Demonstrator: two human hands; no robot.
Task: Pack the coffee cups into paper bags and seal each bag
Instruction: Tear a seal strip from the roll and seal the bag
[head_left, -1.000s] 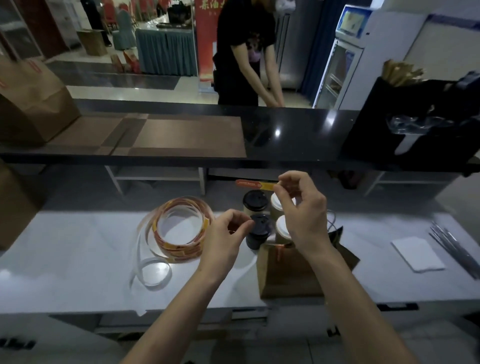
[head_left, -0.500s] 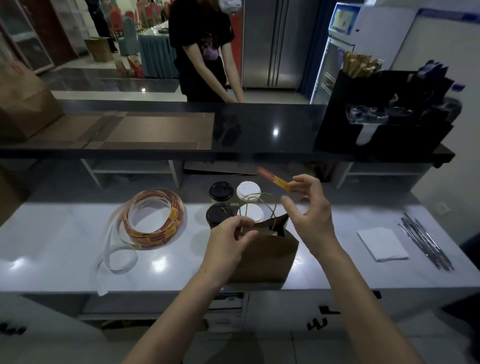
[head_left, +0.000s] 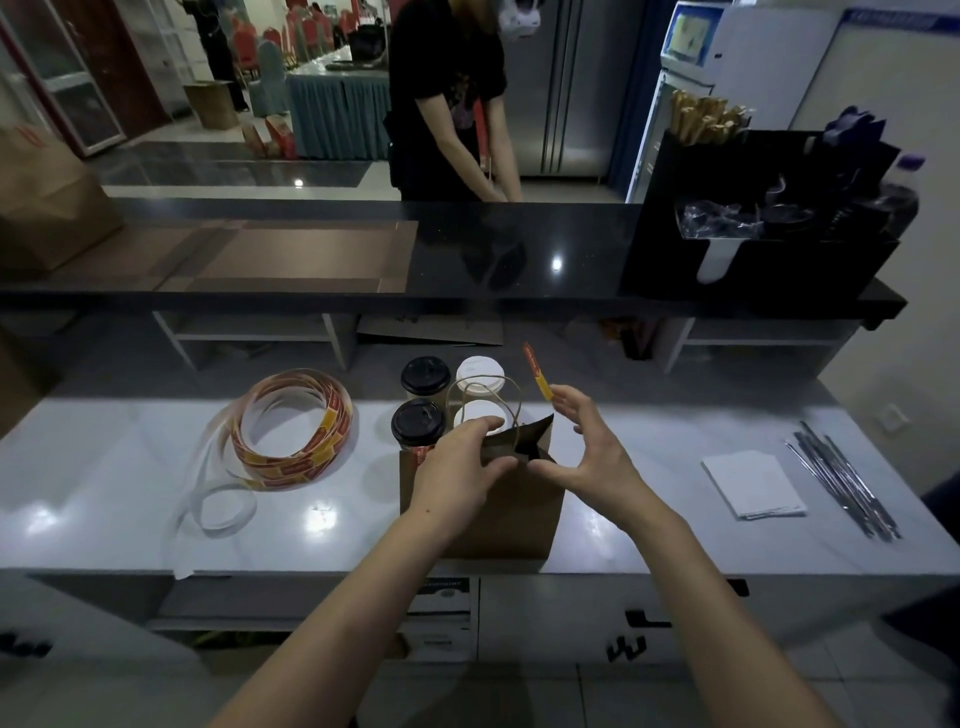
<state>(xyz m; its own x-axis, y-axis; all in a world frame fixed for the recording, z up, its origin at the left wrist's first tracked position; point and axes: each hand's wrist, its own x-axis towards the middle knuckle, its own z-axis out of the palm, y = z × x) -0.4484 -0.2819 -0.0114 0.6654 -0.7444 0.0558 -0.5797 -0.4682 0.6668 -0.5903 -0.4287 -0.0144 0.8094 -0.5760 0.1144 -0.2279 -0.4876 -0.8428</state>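
Note:
A brown paper bag (head_left: 498, 514) with twine handles stands at the front edge of the white counter (head_left: 130, 499). My left hand (head_left: 457, 467) grips the bag's top edge on the left. My right hand (head_left: 584, 452) presses its thumb against the folded top on the right and holds a red and yellow sticker strip (head_left: 536, 370) upright at its fingertips. Just behind the bag stand two black-lidded cups (head_left: 418, 422) (head_left: 425, 375) and two white-lidded cups (head_left: 480, 414) (head_left: 480, 370). A loose roll of stickers (head_left: 296, 426) lies to the left.
A white napkin (head_left: 753, 483) and several wrapped straws (head_left: 841, 478) lie at the right. A raised black counter (head_left: 519, 249) runs behind, bearing a black organizer (head_left: 753, 223), flat brown bags (head_left: 291, 254) and an upright bag (head_left: 47, 208). A person (head_left: 452, 104) stands beyond it.
My left hand moved from beside the cups onto the bag's top edge. My right hand came down with the sticker strip, and its thumb now presses the bag's folded top.

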